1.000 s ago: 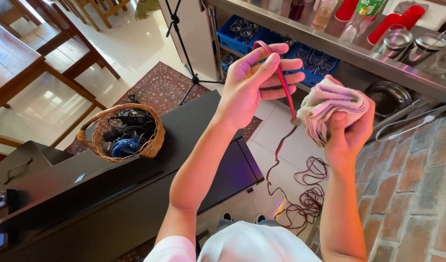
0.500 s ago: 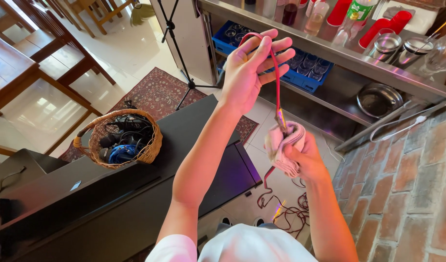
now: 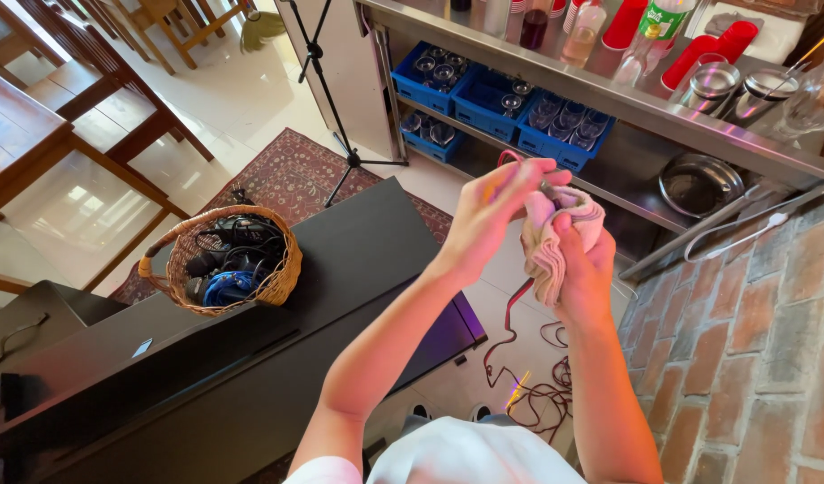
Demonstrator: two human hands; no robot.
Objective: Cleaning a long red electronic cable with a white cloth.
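Observation:
My left hand pinches a red cable near its upper end, right against the cloth. In my right hand I grip a bunched pink cloth, which is wrapped around the cable. Below the cloth the cable hangs down to a loose red tangle on the floor. Both hands are held close together in front of a steel counter.
A wicker basket full of dark and blue cables sits on a black piano top. Steel shelves hold blue glass crates, cups and a metal bowl. A brick wall stands at right, wooden tables at left.
My left hand has come down from high up to meet the right hand. The cloth hand has moved up along the cable, and the view has shifted.

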